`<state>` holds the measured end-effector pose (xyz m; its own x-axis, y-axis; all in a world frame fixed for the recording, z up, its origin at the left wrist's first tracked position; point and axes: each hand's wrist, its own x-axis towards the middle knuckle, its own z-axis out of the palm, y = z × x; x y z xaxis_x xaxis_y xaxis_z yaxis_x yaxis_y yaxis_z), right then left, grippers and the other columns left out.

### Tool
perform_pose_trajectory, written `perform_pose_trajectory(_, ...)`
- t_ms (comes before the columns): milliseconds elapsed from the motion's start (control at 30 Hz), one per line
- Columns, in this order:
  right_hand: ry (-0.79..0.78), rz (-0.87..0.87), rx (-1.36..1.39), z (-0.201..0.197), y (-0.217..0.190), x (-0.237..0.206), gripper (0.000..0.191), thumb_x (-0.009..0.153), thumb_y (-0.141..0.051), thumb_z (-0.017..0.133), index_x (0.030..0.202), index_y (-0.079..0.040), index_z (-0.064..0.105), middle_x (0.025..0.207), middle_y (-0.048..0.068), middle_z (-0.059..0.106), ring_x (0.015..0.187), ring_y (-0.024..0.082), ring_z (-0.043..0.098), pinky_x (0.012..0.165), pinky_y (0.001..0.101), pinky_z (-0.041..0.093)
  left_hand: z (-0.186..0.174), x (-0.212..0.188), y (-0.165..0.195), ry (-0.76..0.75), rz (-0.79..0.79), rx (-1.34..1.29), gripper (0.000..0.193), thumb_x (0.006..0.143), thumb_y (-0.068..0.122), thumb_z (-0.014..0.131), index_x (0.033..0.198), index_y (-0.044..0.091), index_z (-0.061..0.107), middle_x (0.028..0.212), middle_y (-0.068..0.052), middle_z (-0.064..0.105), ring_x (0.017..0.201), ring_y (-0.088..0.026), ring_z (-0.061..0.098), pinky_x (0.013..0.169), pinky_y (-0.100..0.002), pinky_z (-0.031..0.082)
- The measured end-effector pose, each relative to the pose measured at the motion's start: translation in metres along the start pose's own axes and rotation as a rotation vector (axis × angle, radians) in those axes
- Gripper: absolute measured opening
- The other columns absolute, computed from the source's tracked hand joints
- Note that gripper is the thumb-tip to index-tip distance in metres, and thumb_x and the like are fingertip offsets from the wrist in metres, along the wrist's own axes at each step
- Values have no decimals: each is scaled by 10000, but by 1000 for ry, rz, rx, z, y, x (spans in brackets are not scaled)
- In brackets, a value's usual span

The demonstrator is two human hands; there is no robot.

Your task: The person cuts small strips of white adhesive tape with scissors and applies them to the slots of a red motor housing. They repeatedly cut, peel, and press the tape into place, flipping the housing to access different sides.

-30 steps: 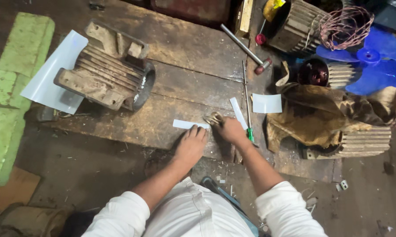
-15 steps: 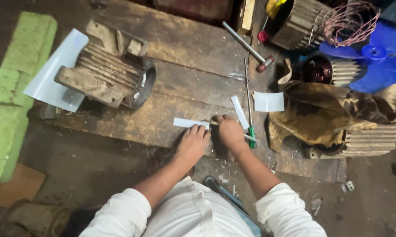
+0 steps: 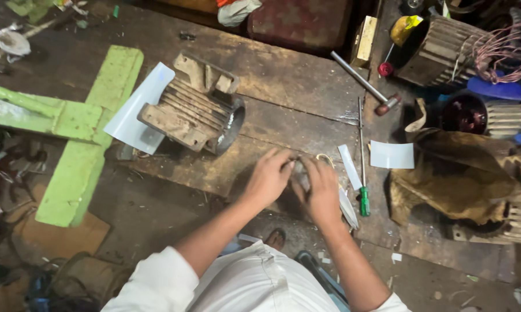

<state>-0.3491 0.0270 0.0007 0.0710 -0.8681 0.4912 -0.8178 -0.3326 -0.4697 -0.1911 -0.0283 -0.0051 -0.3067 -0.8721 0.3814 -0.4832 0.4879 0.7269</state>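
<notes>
Both forearms reach forward over the near edge of the worn wooden bench (image 3: 283,86), wrists bent down. The left hand (image 3: 269,176) and right hand (image 3: 321,190) meet knuckle to knuckle, fingers curled and pressed together around a small pale strip of insulation paper (image 3: 300,175) — mostly hidden between them. More white paper slips (image 3: 350,166) lie just beside the right hand, next to a green-handled screwdriver (image 3: 362,167). Toward the far left of the bench sits a ribbed, grey cast-metal motor housing (image 3: 194,110) — dusty, cylindrical.
</notes>
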Motion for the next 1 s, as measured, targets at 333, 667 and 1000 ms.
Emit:
perform_pose_trajectory(333, 28, -84, 298, 57, -39, 37, 417, 827, -141, 797, 1224, -72, 688, 1140, 121, 673, 983, 337, 659, 833, 410, 534, -102, 17, -19, -221, -649, -132, 210, 900, 204, 669, 1050, 58, 676, 897, -147, 771, 798, -254, 776, 714, -387, 571)
perform_pose_trajectory(667, -47, 225, 477, 171, -16, 88, 189, 872, -134, 779, 1046, -71, 737, 891, 141, 640, 809, 324, 648, 730, 378, 518, -175, 58, -81, 137, -49, 664, 469, 996, 365, 653, 1374, 93, 593, 1388, -202, 524, 1346, -406, 438, 1103, -584, 349)
perform_pose_trajectory(1000, -38, 133, 428, 198, -14, 90, 135, 892, -118, 754, 1020, -93, 720, 935, 133, 656, 851, 334, 667, 744, 394, 530, -171, 61, -96, 3, -217, 645, 586, 965, 483, 645, 1416, 115, 575, 1452, -183, 506, 1366, -389, 418, 1109, -569, 348)
